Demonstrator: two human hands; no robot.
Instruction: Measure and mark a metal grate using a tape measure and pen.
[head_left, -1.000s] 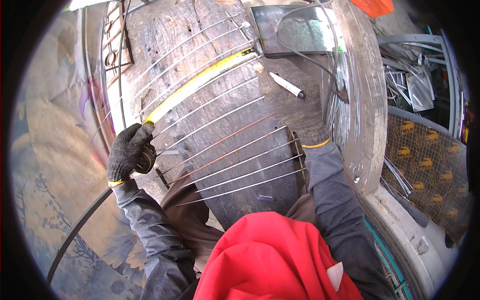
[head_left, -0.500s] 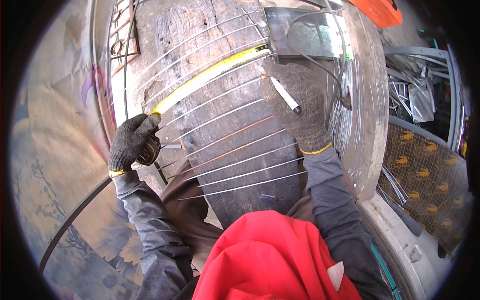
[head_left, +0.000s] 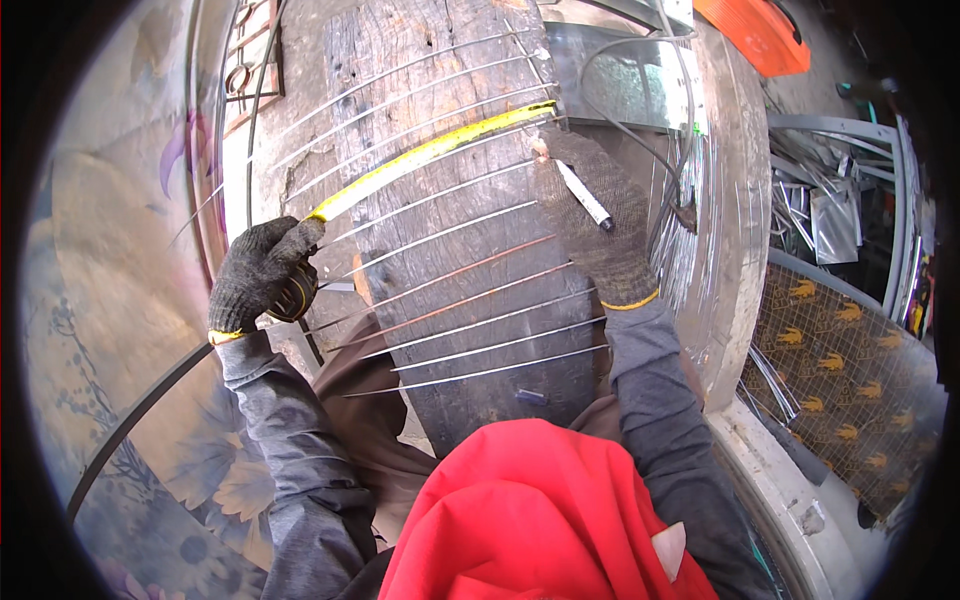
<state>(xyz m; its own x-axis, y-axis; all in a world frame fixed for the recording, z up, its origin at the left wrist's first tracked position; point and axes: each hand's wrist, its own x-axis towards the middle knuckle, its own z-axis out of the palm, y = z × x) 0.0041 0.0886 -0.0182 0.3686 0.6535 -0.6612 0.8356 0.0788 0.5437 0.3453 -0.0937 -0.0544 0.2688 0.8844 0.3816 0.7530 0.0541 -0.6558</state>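
My left hand (head_left: 262, 272), in a dark knitted glove with a yellow cuff edge, is closed round a black-and-yellow tape measure (head_left: 294, 294). Its yellow blade (head_left: 430, 151) runs up to the right across a weathered wooden plank (head_left: 470, 375). By the blade's far end, my gloved right hand (head_left: 600, 215) grips a white marker (head_left: 584, 194) with a dark end; a bare fingertip shows through the glove. Several thin metal rods (head_left: 450, 225) lie roughly side by side across the plank, two of them reddish. The blade lies along one rod near my right fingers.
A small blue piece (head_left: 531, 397) rests on the near plank. A grey metal sheet (head_left: 620, 85) and a looped cable (head_left: 630, 125) are beyond my right hand. Metal scraps (head_left: 835, 220) fill a frame at right, below an orange object (head_left: 757, 35). A patterned sheet (head_left: 150, 300) spreads at left.
The view has shifted slightly. The blade's far end has tilted, so its riveted hook no longer shows clearly. Both hands keep their grips.
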